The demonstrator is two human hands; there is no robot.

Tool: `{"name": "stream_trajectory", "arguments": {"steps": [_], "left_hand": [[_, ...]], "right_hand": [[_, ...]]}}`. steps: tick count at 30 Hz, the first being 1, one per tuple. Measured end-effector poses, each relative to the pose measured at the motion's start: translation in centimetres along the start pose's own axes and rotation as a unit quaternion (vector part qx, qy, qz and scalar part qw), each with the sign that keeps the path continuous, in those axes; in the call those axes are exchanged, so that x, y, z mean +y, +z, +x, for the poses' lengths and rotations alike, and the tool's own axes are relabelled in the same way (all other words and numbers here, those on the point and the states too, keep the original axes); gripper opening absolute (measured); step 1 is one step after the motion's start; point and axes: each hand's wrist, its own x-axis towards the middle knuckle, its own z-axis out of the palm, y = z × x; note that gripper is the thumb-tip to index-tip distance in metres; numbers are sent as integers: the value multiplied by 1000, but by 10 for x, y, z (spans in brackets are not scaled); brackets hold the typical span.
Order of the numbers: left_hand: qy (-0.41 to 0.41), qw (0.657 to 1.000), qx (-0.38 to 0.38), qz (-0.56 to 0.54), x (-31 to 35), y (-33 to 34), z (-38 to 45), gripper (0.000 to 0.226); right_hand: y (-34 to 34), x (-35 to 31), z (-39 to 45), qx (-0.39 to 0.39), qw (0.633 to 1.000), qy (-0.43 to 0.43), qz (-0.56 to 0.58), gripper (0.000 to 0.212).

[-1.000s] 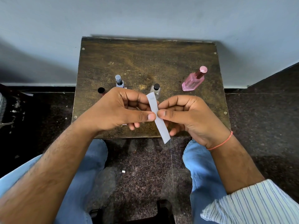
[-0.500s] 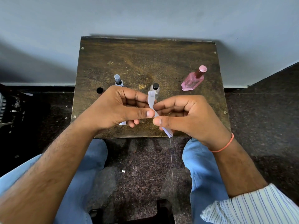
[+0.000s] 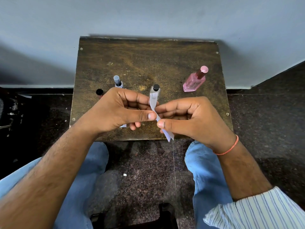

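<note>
A narrow white paper strip point(image 3: 153, 101) is held above the near edge of a small brown wooden table point(image 3: 148, 60). My left hand point(image 3: 115, 111) pinches its middle between thumb and fingers. My right hand point(image 3: 189, 118) pinches it just below, thumb on top. The strip is bent and twisted between the two hands, and its lower end point(image 3: 170, 136) sticks out under my right thumb. Another bit of white paper point(image 3: 123, 125) shows beneath my left hand.
On the table stand a pink perfume bottle point(image 3: 194, 80) at the right, a clear bottle with a black cap point(image 3: 156, 90) behind the strip, a small spray bottle point(image 3: 118, 81) and a dark cap point(image 3: 99, 92) at the left. The wall is close behind the table.
The strip was straight a second ago; now it is bent and twisted. My right thumb has slid lower along it, and less of the lower end sticks out.
</note>
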Motion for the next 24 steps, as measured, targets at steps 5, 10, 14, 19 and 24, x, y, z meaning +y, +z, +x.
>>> {"name": "stream_trajectory", "arguments": {"steps": [5, 10, 14, 19, 24], "left_hand": [[5, 1000, -3, -2, 0, -1, 0, 32], [7, 1000, -5, -5, -1, -2, 0, 33], [12, 1000, -1, 8, -1, -3, 0, 30], [13, 1000, 14, 13, -1, -2, 1, 26], [17, 999, 25, 17, -1, 0, 2, 16]], "right_hand": [[0, 0, 0, -5, 1000, -2, 11, 32], [-1, 1, 0, 11, 999, 0, 36, 30], [0, 3, 1, 23, 999, -5, 49, 28], [-1, 1, 0, 46, 999, -20, 13, 26], [1, 1, 0, 64, 997, -34, -13, 19]]}}
